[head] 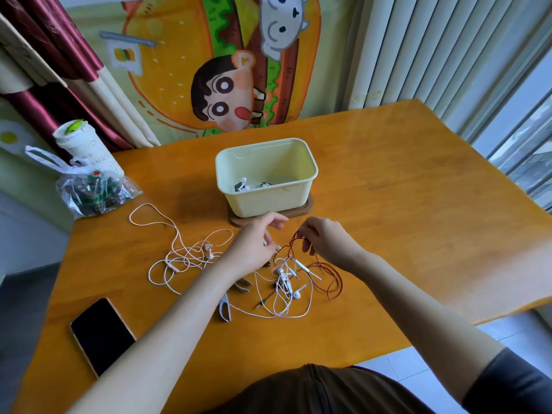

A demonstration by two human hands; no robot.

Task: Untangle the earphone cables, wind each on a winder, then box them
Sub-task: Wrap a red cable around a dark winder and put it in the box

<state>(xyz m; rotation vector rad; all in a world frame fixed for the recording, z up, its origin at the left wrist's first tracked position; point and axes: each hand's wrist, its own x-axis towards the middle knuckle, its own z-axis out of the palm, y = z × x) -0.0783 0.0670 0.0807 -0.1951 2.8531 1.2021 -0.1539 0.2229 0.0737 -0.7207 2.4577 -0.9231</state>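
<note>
Pinching red cable (339, 282): right hand (327, 239); left hand (254, 249) grips white tangle (283, 279); box (268, 201) behind, phone (101, 334) left.

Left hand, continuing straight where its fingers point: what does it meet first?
The left hand would likely meet the cream box's near wall, or the brown base under it; depth is unclear.

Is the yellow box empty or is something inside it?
Not empty. The pale yellow plastic box has no lid on, and a white earbud and a small dark piece lie on its bottom.
</note>
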